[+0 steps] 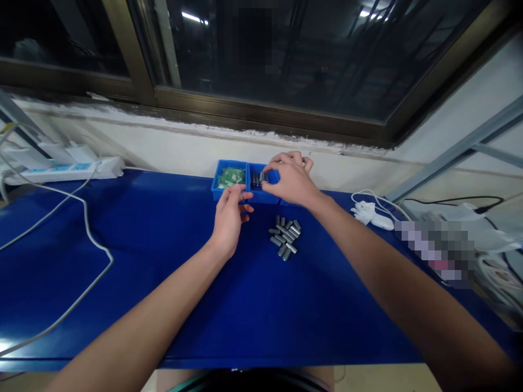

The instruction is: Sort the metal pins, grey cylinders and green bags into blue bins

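Right hand is over the right blue bin, thumb and forefinger closed in a pinch on one grey cylinder; its other fingers curl loosely above. Left hand is well apart from the right, half open, fingers loosely spread, nothing seen in its grip. Its upper fingertips are at the front of the left blue bin; contact cannot be told.

In the right bin, more cylinders stand in a row beside the pinched one. Left bin holds green pieces. Nearer the body, between the forearms, a loose pile of grey cylinders lies on the blue table.

Farther out: white power strip at left, white cord bundle at right, dark window behind the bins.
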Action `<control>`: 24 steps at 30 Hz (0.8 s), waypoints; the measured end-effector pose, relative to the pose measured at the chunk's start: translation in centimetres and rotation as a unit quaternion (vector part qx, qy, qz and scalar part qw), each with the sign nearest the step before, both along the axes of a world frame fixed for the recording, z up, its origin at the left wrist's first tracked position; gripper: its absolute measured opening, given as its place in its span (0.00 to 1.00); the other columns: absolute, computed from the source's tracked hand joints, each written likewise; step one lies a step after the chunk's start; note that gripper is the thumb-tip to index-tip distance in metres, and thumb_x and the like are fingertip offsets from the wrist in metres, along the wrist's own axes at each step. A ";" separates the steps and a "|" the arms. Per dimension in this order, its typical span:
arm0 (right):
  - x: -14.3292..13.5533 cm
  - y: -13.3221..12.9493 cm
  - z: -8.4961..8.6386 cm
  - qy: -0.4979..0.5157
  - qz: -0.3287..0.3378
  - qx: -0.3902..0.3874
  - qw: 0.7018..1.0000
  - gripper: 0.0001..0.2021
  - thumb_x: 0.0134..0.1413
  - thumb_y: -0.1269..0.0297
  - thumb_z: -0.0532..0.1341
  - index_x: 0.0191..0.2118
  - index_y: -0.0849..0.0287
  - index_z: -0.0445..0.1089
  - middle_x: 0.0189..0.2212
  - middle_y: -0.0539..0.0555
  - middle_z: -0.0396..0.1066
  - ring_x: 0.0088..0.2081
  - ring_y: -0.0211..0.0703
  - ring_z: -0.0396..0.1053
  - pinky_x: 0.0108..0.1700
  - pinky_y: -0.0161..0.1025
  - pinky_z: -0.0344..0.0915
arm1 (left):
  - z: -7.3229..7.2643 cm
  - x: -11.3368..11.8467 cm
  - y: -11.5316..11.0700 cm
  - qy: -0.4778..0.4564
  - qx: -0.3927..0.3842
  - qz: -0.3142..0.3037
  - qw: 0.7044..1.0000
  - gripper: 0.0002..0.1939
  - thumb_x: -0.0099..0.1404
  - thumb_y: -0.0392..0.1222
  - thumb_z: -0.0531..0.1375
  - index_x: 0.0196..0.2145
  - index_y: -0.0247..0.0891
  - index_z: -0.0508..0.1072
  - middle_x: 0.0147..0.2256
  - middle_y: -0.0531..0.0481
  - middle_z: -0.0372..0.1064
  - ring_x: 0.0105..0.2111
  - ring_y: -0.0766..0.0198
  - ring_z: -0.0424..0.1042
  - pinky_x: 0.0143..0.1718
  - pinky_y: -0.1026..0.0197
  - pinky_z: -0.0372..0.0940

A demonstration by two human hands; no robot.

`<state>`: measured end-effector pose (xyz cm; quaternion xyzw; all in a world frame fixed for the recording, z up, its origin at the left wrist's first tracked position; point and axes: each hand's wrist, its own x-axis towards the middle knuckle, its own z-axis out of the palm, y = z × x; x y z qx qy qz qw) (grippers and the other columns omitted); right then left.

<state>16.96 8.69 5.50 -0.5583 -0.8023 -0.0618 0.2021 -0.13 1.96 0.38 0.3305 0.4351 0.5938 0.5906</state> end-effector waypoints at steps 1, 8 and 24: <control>0.3 1.2 0.4 -0.041 -0.011 -0.021 0.999 0.12 0.59 0.56 0.68 0.46 0.50 0.85 0.62 0.59 0.76 0.68 0.69 0.58 0.68 0.66 0.46 | -0.1 0.0 0.0 0.009 0.005 -0.005 1.000 0.14 0.79 0.54 0.58 0.48 0.41 0.74 0.44 0.48 0.78 0.29 0.69 0.70 0.27 0.67 0.61; -1.4 6.2 1.7 -0.288 -0.047 -0.144 0.946 0.12 0.51 0.61 0.72 0.43 0.56 0.86 0.59 0.68 0.73 0.67 0.73 0.57 0.69 0.74 0.49 | -0.3 0.0 0.0 0.051 0.015 -0.040 0.998 0.18 0.80 0.52 0.56 0.40 0.37 0.77 0.34 0.49 0.74 0.26 0.70 0.67 0.27 0.66 0.58; -2.0 6.5 0.3 -0.307 -0.096 -0.143 0.936 0.15 0.53 0.73 0.67 0.47 0.61 0.85 0.60 0.67 0.73 0.67 0.70 0.58 0.69 0.71 0.51 | -1.2 0.2 -0.5 0.281 0.103 -0.151 0.942 0.06 0.73 0.36 0.61 0.37 0.40 0.78 0.33 0.54 0.75 0.34 0.64 0.71 0.39 0.60 0.62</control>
